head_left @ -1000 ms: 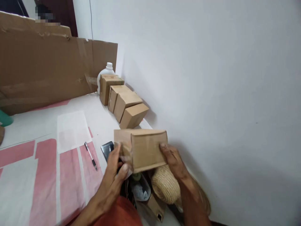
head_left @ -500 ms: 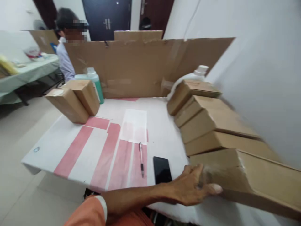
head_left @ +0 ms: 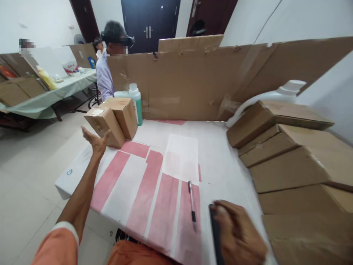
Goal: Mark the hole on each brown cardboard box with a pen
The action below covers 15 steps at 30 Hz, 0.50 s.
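Observation:
My left hand (head_left: 96,142) is open, its fingers spread, in front of the near face of a small cardboard box (head_left: 106,125) at the table's left edge; whether it touches the box I cannot tell. A second small box (head_left: 125,114) stands against that one. My right hand (head_left: 238,232), smeared by motion, is closed on a black smartphone (head_left: 215,233) at the near right, with one long edge of the phone showing. To its left a pen (head_left: 192,202) lies on the cloth, below a white sheet of paper (head_left: 182,156).
Several larger cardboard boxes (head_left: 286,169) lean in a row along the right side. Behind them is a white jug (head_left: 253,101). A bottle of green liquid (head_left: 137,105) stands back left. A cardboard partition (head_left: 187,84) closes the far edge; a person (head_left: 106,73) is beyond it.
My left hand has left the nearest right-hand box and swung across to the small boxes on the left. My right hand has come into view and taken hold of the smartphone. The view has turned left.

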Tool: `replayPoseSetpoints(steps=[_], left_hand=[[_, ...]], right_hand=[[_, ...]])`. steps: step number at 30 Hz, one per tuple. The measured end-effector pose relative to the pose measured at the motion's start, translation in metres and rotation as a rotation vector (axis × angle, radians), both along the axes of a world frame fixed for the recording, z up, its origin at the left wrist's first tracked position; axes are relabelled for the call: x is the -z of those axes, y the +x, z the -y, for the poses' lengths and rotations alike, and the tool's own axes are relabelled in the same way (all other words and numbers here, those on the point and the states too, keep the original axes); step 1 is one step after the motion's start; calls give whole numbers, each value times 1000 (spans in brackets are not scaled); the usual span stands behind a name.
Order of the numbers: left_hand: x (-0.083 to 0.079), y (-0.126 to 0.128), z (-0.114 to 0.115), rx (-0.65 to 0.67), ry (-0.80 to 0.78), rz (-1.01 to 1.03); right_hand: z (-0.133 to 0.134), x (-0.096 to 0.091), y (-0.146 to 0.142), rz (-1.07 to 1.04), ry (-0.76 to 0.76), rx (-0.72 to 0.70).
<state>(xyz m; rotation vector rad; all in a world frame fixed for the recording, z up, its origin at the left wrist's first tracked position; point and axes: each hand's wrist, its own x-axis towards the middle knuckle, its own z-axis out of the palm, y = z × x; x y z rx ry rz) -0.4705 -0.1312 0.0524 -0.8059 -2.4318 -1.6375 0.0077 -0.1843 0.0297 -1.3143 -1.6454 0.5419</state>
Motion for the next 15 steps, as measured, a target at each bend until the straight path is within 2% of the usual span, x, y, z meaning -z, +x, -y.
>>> replayPoseSetpoints(steps=[3,6,10,15], left_hand=[[22,-10,-17,17,-78,56],[42,-11,-36,-39,-107,119],[51,-3,-42,-66,-104,130],[61,48,-15,91,-108,76]], right_hand=[[-9,14,-67,-49,8,-359],[-7,19,-114,-108,-72,-593],[-23,33,-157,-105,-328,-695],[-81,60,-246,-293,-582,-714]])
